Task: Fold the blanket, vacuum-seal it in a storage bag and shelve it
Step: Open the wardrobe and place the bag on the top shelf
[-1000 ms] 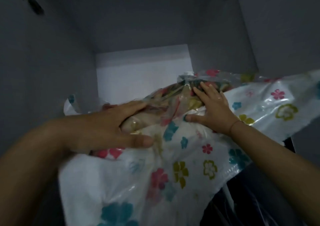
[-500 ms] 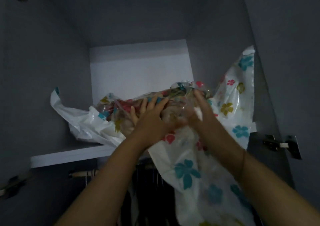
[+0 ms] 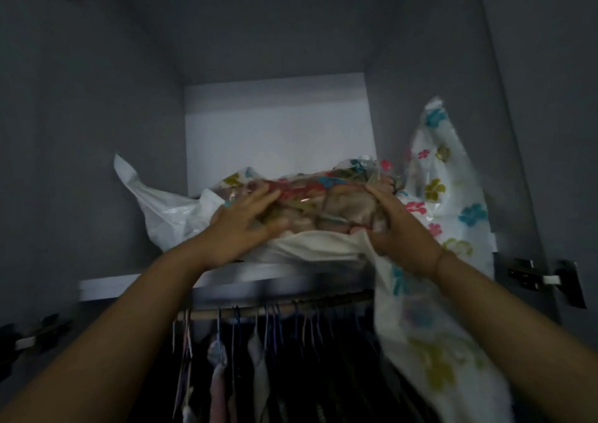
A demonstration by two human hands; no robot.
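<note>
A second before, the storage bag (image 3: pixel 323 200) had been up close under the person's chin with both palms flat on it. Now it lay on the wardrobe shelf (image 3: pixel 136 285), with both arms stretched out to reach it. I judged the shelving almost done. The sealing looked finished, for the plastic clung tight to the lumpy blanket (image 3: pixel 343 212) inside.

The left hand (image 3: pixel 239 228) was spread open, its fingers flat against the bundle's front at about nine o'clock, pushing rather than holding. The right hand (image 3: pixel 401 231) lay over the three o'clock end with its fingers on top. It was too blurred for me to tell whether it clutched the plastic or only pressed it.

What remained was the loose flap (image 3: pixel 420 341). It rose against the side wall at two o'clock and spilled off the shelf edge towards five o'clock, so it would want tucking in.

By my count there were:
- two hands
- one bag holding one blanket
- one shelf
- one clothes rail (image 3: pixel 259 313) beneath it at six o'clock
- a row of hangers with garments, too dim to number
- two door hinges, one (image 3: pixel 543 277) at four o'clock and one (image 3: pixel 29 335) at eight
</note>
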